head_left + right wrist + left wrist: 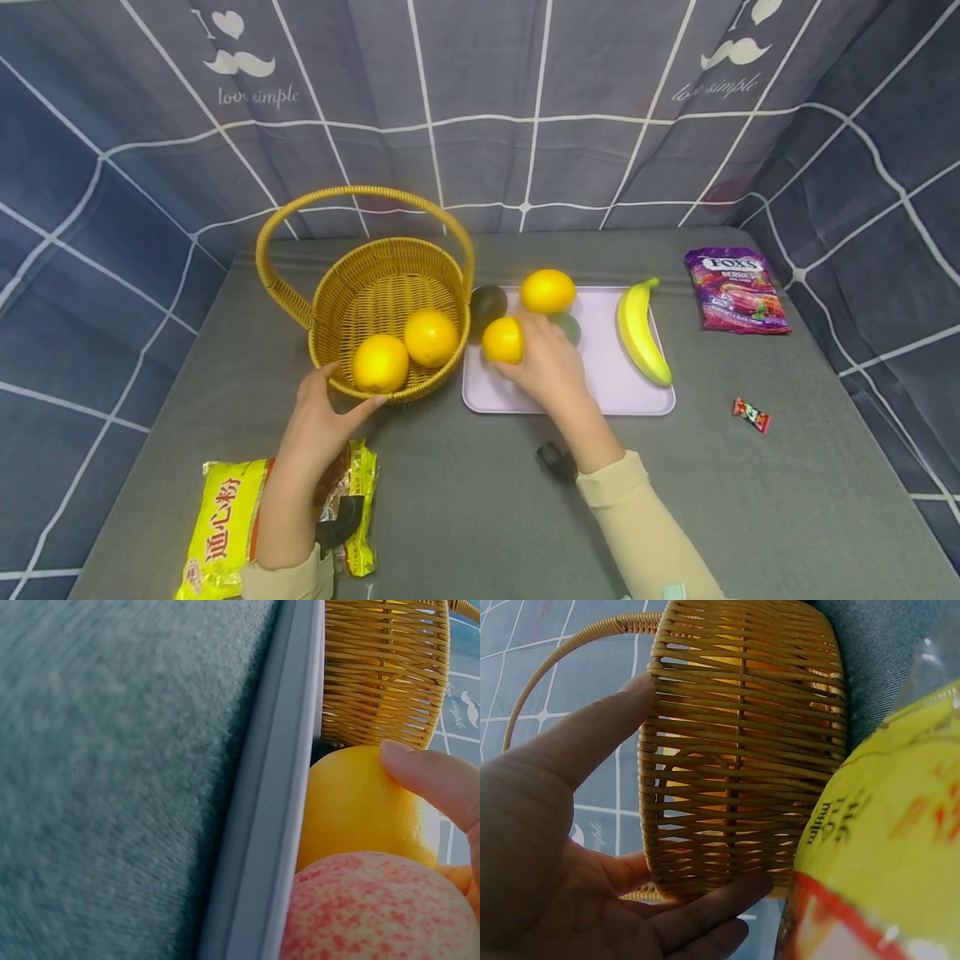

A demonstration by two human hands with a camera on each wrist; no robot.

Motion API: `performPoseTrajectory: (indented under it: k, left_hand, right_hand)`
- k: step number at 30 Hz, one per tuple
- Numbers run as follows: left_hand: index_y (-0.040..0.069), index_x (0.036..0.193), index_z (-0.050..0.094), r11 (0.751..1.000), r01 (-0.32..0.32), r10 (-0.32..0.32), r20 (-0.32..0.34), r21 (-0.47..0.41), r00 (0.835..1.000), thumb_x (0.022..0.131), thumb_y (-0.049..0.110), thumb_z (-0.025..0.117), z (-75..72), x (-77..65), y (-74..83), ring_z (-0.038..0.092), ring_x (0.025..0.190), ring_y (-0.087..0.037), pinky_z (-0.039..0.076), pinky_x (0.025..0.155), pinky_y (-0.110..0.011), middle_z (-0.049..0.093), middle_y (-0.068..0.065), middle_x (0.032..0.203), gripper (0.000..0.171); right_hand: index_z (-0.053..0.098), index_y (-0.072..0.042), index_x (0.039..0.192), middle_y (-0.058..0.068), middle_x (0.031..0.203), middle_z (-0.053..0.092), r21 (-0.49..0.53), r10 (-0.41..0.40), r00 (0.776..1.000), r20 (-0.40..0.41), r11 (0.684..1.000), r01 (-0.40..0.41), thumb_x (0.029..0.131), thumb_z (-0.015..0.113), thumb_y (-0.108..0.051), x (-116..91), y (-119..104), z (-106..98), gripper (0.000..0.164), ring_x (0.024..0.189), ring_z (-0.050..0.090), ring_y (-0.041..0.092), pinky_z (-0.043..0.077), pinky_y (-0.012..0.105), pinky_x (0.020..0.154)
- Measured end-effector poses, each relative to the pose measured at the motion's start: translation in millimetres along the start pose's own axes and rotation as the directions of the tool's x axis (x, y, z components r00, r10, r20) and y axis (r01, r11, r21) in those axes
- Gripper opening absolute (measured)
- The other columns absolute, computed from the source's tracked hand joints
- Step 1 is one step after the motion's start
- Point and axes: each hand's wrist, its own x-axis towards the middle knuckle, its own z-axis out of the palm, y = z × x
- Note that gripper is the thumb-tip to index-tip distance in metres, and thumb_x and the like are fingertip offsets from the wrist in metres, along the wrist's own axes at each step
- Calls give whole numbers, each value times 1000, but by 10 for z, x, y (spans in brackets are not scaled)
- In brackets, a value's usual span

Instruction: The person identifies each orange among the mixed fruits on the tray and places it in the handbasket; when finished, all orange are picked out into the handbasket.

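My left hand (318, 425) holds the near rim of a wicker basket (390, 250), thumb and fingers spread along it; the thumb touches the rim in the left wrist view. Two oranges (380, 363) lie in the basket. Over the left part of a lilac tray (600, 400), my right hand (547, 358) grips another orange (502, 340). In the right wrist view, a red-speckled peach (382, 911) sits close to that orange. Behind the hand are a yellow fruit (547, 291), a dark avocado (487, 308) and a partly hidden green fruit (568, 327).
A banana (641, 333) lies on the tray's right side. Farther right are a purple candy bag (737, 292) and a small wrapped candy (752, 415). Yellow food packets (225, 525) lie around my left forearm. The basket's tall handle (360, 192) arches over its back.
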Motion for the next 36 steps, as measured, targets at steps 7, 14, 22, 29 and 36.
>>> performPoseTrajectory:
  k: [7,14,22,29,36]
  left_hand:
    - [0,151,17,1000,9,-9,1,-4,1000,79,67,65,-1,5,-2,21,138,-45,24,106,-61,14,-29,153,110]
    - [0,151,17,1000,9,-9,0,-1,1000,78,68,65,4,16,-10,20,138,-46,23,107,-61,13,-29,153,110]
    - [-1,150,18,1000,3,-3,-11,-1,1000,79,65,67,3,11,-5,22,137,-46,24,106,-61,15,-30,152,108]
    - [1,151,18,1000,9,-9,-11,-8,1000,78,66,66,2,11,-2,25,135,-45,26,105,-60,16,-30,152,109]
    - [2,151,17,1000,18,-18,-3,-14,1000,78,66,66,-5,6,3,25,136,-45,27,105,-61,15,-29,153,109]
  right_hand:
    - [51,-6,132,13,121,58,-22,19,1000,-10,1000,-19,70,81,-46,13,-2,1,79,102,56,34,48,49,85]
    - [51,-6,130,14,120,58,-29,40,999,-7,999,-41,70,81,-47,20,-15,7,78,102,56,35,48,49,83]
    - [53,-8,126,12,117,58,2,49,999,-16,999,-49,71,79,-48,16,-27,-17,74,100,56,32,48,48,82]
    - [57,-10,126,10,119,60,62,45,997,-58,997,-42,70,77,-51,-2,-89,-171,73,105,56,31,45,49,87]
    - [55,-17,134,5,130,57,152,56,995,-83,988,-42,71,76,-58,-31,-267,-406,78,117,52,28,43,50,93]
